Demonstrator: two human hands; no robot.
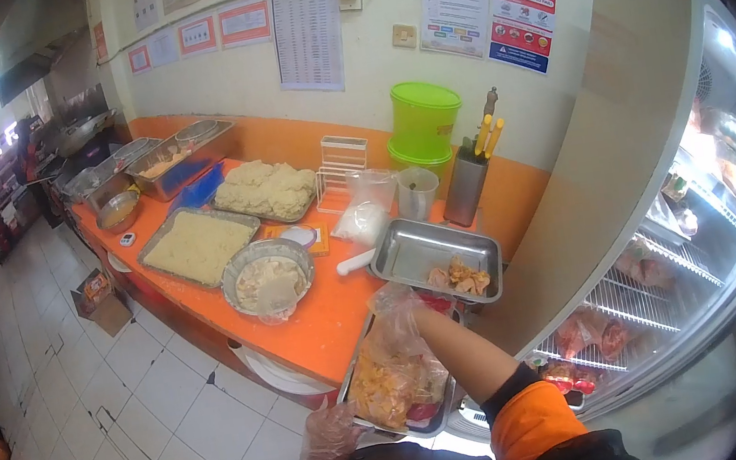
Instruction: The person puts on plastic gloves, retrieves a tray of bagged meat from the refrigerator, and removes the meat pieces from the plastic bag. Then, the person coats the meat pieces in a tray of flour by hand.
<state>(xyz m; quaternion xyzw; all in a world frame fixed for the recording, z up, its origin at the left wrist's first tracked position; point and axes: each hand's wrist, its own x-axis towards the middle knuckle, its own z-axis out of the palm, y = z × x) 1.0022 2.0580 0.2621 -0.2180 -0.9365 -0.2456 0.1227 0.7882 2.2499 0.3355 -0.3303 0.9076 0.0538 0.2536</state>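
At the counter's near edge, a metal tray point(346, 391) holds yellow marinated meat pieces point(377, 389) with clear plastic around them. My left hand point(331, 435), in a clear plastic glove, is closed at the tray's near left edge. My right hand point(398, 322), gloved the same way, reaches down over the tray's far end. Its fingers are hidden by the glove and plastic. Just beyond it stands a second metal tray point(422, 246) with a few similar meat pieces point(459, 277) in its near right corner.
A metal bowl point(269, 280) with whitish batter and a tray of flour point(199, 244) stand to the left. Behind are a breaded heap point(267, 191), a wire rack point(342, 166), green tubs point(425, 123) and a knife holder point(465, 186). An open lit fridge point(639, 286) is at right.
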